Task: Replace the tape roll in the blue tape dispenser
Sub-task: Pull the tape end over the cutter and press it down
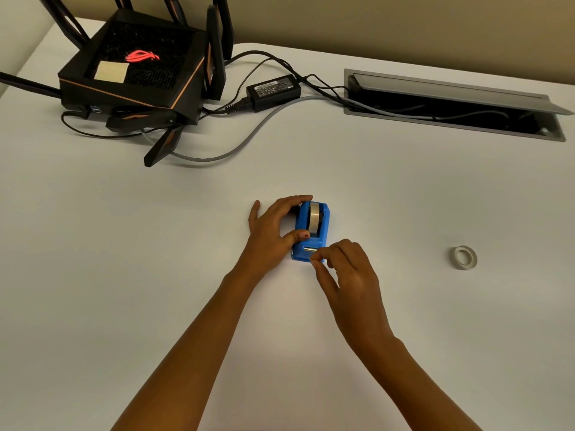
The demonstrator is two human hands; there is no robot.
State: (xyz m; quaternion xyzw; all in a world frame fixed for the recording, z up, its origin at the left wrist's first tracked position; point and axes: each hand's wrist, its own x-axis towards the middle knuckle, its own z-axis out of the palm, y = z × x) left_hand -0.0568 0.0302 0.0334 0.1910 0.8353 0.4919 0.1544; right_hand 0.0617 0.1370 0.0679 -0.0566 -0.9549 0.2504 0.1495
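Left hand (273, 231) fingers around the blue tape dispenser (311, 233); right hand (348, 275) fingertips pinched at its front edge.

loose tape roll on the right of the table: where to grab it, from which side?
The loose roll lies roughly flat on the table, hole up, with nothing close by. Probably best from above with the right hand, the nearer one: either pinch across the outer rim, or put one finger in the hole and the thumb outside. Its low profile leaves little side wall for a sideways grip.

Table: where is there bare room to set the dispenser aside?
Bare table left of the left hand, and between the blue dispenser and the loose tape roll. Crowded at the back: router, cables, power brick.
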